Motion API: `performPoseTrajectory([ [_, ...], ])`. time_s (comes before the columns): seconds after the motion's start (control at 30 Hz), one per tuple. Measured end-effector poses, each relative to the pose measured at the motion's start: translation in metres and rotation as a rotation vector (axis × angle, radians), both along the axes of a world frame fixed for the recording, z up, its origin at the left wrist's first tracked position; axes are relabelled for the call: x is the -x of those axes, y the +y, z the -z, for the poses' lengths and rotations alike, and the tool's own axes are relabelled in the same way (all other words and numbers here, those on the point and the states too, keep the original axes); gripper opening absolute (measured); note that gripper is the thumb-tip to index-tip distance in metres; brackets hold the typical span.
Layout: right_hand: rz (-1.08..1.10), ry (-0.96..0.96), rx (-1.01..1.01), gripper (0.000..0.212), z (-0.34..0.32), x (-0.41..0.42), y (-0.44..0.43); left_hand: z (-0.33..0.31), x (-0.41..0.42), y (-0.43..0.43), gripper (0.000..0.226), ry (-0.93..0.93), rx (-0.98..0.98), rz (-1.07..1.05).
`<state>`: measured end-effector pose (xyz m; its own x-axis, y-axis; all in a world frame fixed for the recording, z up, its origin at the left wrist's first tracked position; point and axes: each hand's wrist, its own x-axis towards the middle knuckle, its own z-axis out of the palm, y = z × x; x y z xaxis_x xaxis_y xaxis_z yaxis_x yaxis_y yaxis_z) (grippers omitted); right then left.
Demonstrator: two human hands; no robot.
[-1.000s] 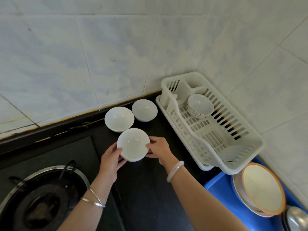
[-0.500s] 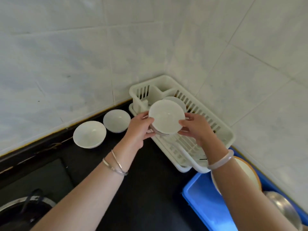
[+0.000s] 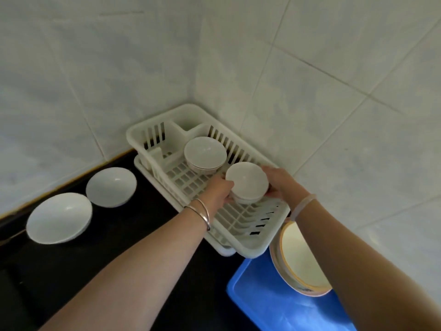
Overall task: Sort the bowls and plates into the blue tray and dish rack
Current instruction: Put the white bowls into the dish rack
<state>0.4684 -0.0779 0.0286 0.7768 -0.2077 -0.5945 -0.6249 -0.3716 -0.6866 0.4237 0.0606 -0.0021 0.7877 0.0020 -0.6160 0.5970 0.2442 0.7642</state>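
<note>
left grip (image 3: 218, 193): curled on bowl (image 3: 245, 181), over rack (image 3: 188, 180)
right grip (image 3: 280, 185): curled on same bowl
rack: holds second bowl (image 3: 205, 151)
table (image 3: 119, 225): near bowl (image 3: 59, 217), far bowl (image 3: 111, 186)

Head camera looks down closely onto the dish rack (image 3: 248, 249).

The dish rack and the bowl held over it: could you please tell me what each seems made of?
The dish rack: likely moulded plastic, off-white and matte, judging by its slotted walls and grid floor. The bowl: probably glazed ceramic, smooth white with a soft sheen; melamine cannot be ruled out.
</note>
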Motion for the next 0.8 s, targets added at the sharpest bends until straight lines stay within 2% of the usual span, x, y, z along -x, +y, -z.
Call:
performPoseTrajectory([
  [0.33,-0.096,0.08,0.117,0.059,0.027,-0.012,-0.009,0.023,-0.014,-0.006,0.04,0.038,-0.206,0.172],
  [0.6,-0.038,0.094,0.09,0.046,0.027,-0.008,-0.01,0.021,-0.01,-0.004,0.039,0.005,-0.252,0.214],
  [0.8,-0.174,-0.029,0.252,0.039,0.02,0.001,-0.01,0.017,-0.006,0.003,0.038,-0.068,-0.318,0.271],
])
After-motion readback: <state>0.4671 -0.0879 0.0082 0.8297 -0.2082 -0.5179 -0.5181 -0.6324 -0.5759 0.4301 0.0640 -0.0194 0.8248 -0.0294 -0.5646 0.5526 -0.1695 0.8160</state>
